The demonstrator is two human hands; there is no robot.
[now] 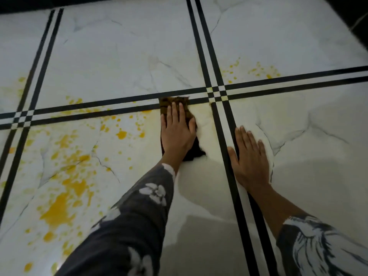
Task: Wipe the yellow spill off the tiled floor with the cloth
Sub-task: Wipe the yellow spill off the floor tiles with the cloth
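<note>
Cloth (184, 108) mostly hidden under flat, spread left hand (177, 134); long axis seemingly away from viewer. Right hand (250, 158) splayed on floor (119, 56); spill (59, 204) left.

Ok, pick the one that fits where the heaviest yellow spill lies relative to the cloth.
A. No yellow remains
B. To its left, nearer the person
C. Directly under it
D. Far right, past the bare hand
B: the largest yellow spill pools lower left of the brown cloth under the left hand.

cloth (184, 108) mostly hidden under left hand (177, 132)
</note>
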